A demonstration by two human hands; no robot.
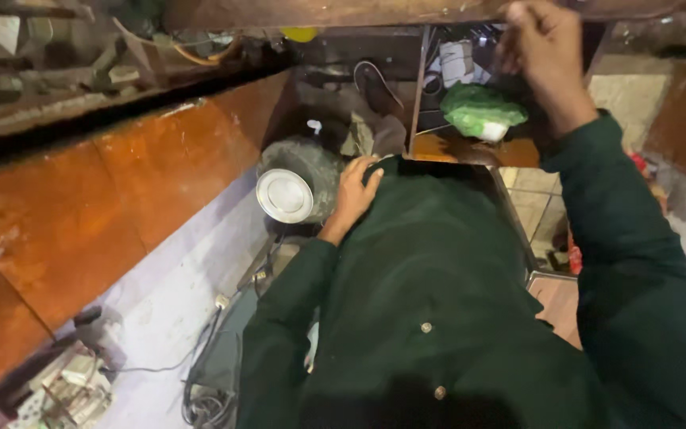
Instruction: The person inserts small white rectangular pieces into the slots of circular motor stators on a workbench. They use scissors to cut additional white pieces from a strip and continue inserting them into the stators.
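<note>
Cables [208,373] lay coiled on the pale floor [176,302] nearest the wearer, beside a cluttered wire rack [65,389]; these were judged a trip or snag hazard should a foot shift. The dark green garment [430,318] filled the lower centre of the view. The left hand [355,195] rested at the garment's edge, fingers loosely curled and gripping nothing, just beside a round metal lid [284,195] set against a grey pot [311,163]; a careless nudge was judged likely to knock the lid off. The right hand [545,48] was raised to an overhead wooden beam [319,12], fingers closed in a fist about its edge; whether anything was held inside could not be told. A slip of that grip was judged able to unbalance the body. Below it, a green wrapped bundle [482,111] sat on an orange shelf [454,147] inside an open cabinet. Orange-brown rusted panels [105,214] lined the left wall. The room was dim, narrow and crowded, with tiled floor at right.
</note>
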